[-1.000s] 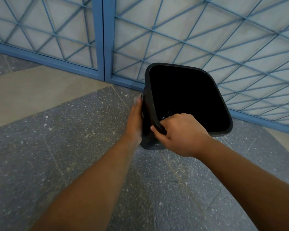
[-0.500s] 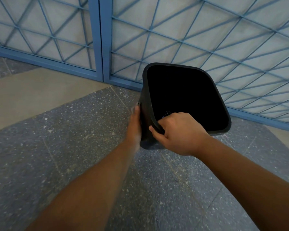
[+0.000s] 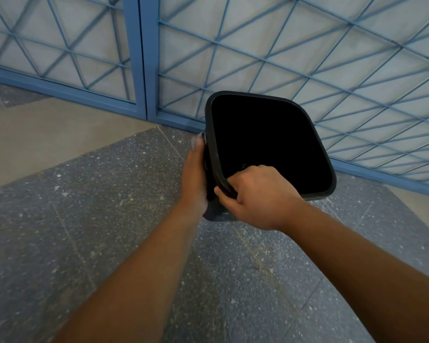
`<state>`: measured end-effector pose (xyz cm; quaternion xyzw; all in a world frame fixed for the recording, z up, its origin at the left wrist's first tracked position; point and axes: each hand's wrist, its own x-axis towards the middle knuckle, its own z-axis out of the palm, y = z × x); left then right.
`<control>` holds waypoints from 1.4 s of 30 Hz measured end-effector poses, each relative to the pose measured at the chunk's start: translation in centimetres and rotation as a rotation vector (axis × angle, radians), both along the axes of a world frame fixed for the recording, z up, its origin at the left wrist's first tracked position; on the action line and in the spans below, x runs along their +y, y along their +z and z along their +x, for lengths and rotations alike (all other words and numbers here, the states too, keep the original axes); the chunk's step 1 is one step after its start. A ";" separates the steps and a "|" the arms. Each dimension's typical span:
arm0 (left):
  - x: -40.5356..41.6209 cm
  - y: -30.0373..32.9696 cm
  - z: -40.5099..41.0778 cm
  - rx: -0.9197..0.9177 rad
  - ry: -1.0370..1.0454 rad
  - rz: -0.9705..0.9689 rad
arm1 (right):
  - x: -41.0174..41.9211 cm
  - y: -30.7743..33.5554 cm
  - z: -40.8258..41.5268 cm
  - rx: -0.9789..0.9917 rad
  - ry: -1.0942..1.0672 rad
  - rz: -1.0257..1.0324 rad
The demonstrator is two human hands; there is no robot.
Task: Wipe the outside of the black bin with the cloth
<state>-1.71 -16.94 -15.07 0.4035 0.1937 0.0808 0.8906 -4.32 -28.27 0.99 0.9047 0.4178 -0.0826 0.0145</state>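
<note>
While the right hand (image 3: pixel 255 196) grips the near rim of the black bin (image 3: pixel 270 144) on the floor (image 3: pixel 84 219) by the blue gate (image 3: pixel 144 58), likely to steady it, the left hand (image 3: pixel 195 174) lies flat against the outer wall, probably wiping; cloth hidden.

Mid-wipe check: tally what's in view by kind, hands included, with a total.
Bins: 1, the black bin
Hands: 2, left hand and right hand
Blue grille panels: 2, and
Cloths clearly visible: 0
Total: 5
</note>
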 end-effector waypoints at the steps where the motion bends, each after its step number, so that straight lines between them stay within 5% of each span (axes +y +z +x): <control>1: -0.2 -0.3 -0.4 0.016 0.010 0.018 | 0.0 0.0 0.0 -0.001 0.002 0.001; 6: 0.1 -2.1 -0.4 0.202 -0.056 -0.112 | 0.0 0.2 -0.2 -0.010 0.003 0.005; 9: -0.6 -1.0 -0.9 0.066 -0.021 -0.036 | 0.1 0.2 -0.1 -0.001 -0.001 0.005; 16: 0.1 -1.3 -0.8 0.143 -0.125 -0.140 | 0.0 0.1 0.0 0.003 -0.001 0.010; 20: 0.5 -1.4 -0.1 0.038 -0.101 0.030 | 0.0 0.2 0.2 0.019 0.008 0.006; 24: 0.6 -1.4 0.5 0.109 -0.110 -0.103 | 0.0 0.1 0.3 -0.010 0.032 -0.016; 28: 0.0 -1.4 0.0 0.064 -0.067 0.041 | 0.0 0.0 0.3 -0.005 0.035 -0.017; 31: 0.5 -1.5 -0.1 0.150 -0.071 -0.014 | -0.1 0.0 0.3 -0.014 0.040 -0.008; 36: 0.1 -0.4 -0.8 0.012 -0.063 0.051 | 0.0 -0.1 0.3 -0.019 0.058 -0.017; 42: -0.3 -0.8 -1.6 0.137 -0.044 -0.036 | -0.1 0.0 0.2 -0.009 0.052 -0.014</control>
